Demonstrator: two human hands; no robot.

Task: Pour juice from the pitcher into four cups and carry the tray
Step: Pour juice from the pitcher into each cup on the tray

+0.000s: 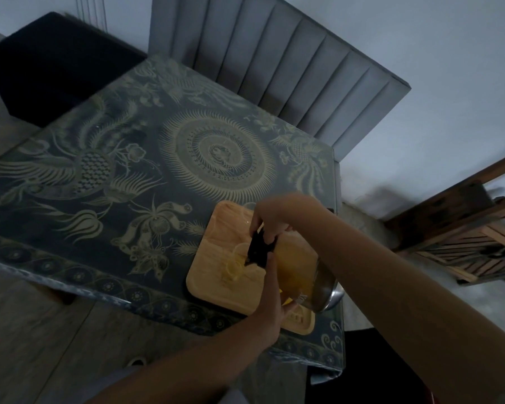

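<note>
A wooden tray (216,282) lies at the near right corner of the table. Above it a clear pitcher (299,272) of yellow juice with a black lid and a metal base is tipped on its side, spout to the left. My right hand (274,221) grips the black lid and handle at the top. My left hand (270,304) supports the pitcher's body from below. Clear cups (236,263) stand on the tray under the spout, blurred; yellow juice shows in one of them. How many cups stand there I cannot tell.
The table (123,176) has a dark cloth with a pale floral pattern. A grey padded chair (274,62) stands at the far side, a black seat (50,68) at the far left. Wooden furniture (464,234) is on the right, near the tray's corner of the table.
</note>
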